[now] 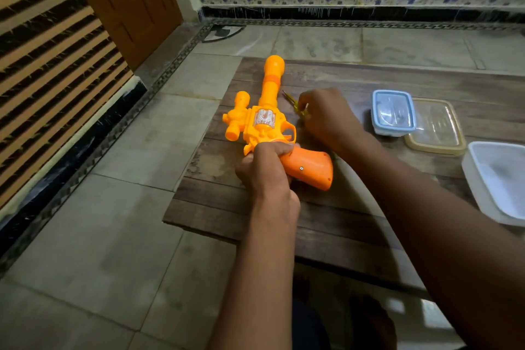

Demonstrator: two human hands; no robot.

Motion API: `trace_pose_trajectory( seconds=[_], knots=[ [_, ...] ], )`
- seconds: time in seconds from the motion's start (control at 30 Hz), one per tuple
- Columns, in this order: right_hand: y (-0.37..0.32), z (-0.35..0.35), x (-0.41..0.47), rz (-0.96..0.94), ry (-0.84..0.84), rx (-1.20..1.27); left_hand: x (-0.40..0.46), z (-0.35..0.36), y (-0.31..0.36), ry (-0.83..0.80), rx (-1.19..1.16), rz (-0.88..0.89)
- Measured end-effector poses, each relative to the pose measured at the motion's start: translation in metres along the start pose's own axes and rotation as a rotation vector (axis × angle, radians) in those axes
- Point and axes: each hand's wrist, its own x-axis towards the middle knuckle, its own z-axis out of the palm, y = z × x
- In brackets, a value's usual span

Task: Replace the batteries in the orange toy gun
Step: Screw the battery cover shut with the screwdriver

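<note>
- Lying flat on its side on a wood-grain board, the orange toy gun points its barrel away from the person, toward the far edge; its darker orange grip points toward the near right.
- A small screw head shows on the upturned face of the grip.
- The left hand grips the gun where the body meets the grip, fingers curled over the top and the thumb side against the near edge.
- The right hand rests on the board just right of the gun, apart from it, its fingers bent around a thin yellow-handled tool. The tool's metal tip sticks out toward the barrel; the tool is blurred, so its exact type cannot be told.
- A small blue-rimmed container stands on the board to the right of the right hand.
- A clear lid with a tan rim lies flat just beside the container, partly behind it.
- A white container sits at the right edge of the view, near the lid.
- The board lies on a tiled floor.
</note>
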Motion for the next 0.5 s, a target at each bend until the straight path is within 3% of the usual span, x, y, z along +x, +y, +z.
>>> trace_pose_trajectory(
  seconds=[0.27, 0.5],
  knots=[
    [0.002, -0.049, -0.090, 0.223, 0.215, 0.307, -0.006, 0.001, -0.001, 0.021, -0.004, 0.038],
    [0.011, -0.082, -0.145, 0.230, 0.454, 0.528, -0.030, 0.011, -0.014, -0.049, -0.001, -0.001]
  ],
)
